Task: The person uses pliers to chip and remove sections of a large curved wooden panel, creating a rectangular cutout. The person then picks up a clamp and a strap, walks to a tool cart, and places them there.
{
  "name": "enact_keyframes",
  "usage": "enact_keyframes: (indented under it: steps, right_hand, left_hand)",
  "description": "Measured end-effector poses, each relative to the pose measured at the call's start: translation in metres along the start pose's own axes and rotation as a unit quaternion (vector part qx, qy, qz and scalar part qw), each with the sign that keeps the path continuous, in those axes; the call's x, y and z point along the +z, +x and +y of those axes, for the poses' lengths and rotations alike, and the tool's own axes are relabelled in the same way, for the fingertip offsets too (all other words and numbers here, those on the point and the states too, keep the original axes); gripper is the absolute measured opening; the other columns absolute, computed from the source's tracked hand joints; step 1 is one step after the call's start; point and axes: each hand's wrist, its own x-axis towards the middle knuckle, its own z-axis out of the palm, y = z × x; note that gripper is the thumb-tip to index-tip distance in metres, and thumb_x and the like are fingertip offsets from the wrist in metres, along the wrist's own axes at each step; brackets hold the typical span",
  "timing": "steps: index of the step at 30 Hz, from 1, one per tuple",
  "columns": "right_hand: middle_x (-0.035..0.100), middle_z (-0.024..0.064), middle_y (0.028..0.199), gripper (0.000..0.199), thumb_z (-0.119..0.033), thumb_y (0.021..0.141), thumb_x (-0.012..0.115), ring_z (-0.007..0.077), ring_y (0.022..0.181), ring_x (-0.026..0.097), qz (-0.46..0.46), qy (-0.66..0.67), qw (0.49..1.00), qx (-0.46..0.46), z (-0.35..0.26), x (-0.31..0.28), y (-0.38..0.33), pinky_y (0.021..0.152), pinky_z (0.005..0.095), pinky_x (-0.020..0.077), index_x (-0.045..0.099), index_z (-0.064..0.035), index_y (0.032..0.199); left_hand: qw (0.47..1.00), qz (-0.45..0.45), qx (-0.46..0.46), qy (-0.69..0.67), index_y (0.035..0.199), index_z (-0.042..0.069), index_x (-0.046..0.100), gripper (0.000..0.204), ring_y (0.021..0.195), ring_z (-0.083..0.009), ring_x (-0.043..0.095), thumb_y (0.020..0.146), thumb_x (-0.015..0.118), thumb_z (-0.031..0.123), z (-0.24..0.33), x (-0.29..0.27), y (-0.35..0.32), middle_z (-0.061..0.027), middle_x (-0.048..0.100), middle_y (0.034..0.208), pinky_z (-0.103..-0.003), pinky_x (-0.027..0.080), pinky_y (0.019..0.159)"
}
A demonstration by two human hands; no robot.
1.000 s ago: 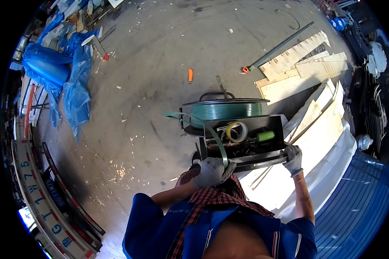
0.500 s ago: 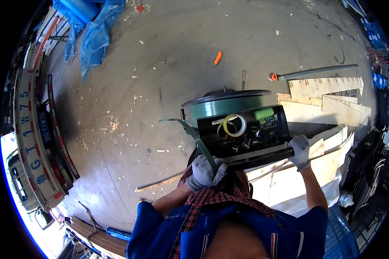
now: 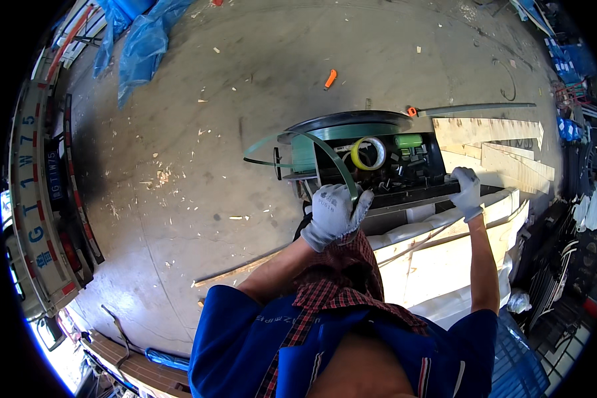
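Note:
A black strapping cart (image 3: 404,174) stands in front of me on the concrete floor, carrying a big reel of green strap (image 3: 348,127). Its tray holds a yellow tape roll (image 3: 368,153) and a green tool (image 3: 408,140). My left hand (image 3: 331,215), in a grey glove, grips the cart's handle bar at its left end, where a loop of green strap (image 3: 325,149) arches over. My right hand (image 3: 466,191), also gloved, grips the same bar at its right end.
Pale wooden boards and a crate (image 3: 484,219) lie to the right of the cart. A long metal bar (image 3: 477,107) with an orange end lies beyond. An orange cutter (image 3: 330,79) lies on the floor. Blue plastic sheeting (image 3: 139,40) is at upper left.
The view has swung, so the cart and boards sit further right and the blue sheeting higher. Both hands stay on the cart's handle bar.

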Motion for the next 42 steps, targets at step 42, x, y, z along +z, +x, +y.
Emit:
enact_keyframes:
  steps: [42]
  right_hand:
    - [0.055, 0.0057, 0.077, 0.018, -0.014, 0.065, 0.065, 0.0279, 0.08, 0.053, -0.015, -0.033, 0.997, -0.066, 0.115, 0.063, 0.097, 0.075, 0.0413, 0.0396, 0.053, -0.0129, 0.078]
  left_hand:
    - [0.997, -0.065, 0.028, 0.009, 0.073, 0.009, 0.06, 0.031, 0.059, -0.0316, 0.059, 0.091, 0.051, 0.033, -0.053, 0.062, 0.077, -0.0133, 0.058, 0.064, -0.041, 0.045, 0.051]
